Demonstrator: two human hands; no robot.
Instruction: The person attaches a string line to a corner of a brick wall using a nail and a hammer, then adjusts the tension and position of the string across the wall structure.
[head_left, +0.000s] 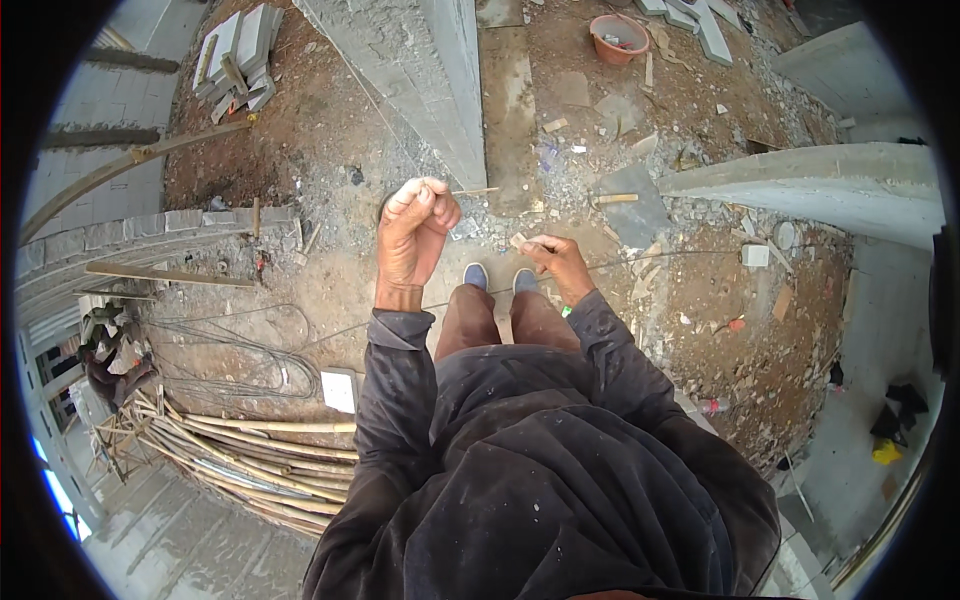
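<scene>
A grey concrete pillar [440, 80] stands in front of the person, with a pile of bamboo poles [265, 462] at lower left and an orange tub [603, 50] at the top. The left hand [412, 235] is raised, its fingers curled tight; a thin stick [478, 190] shows just beside them, but I cannot tell if they grip it. The right hand [562, 265], lower, pinches a small pale chip [518, 240]. The step seems to be fine handling; next probably calls for a steady fingertip pinch.
</scene>
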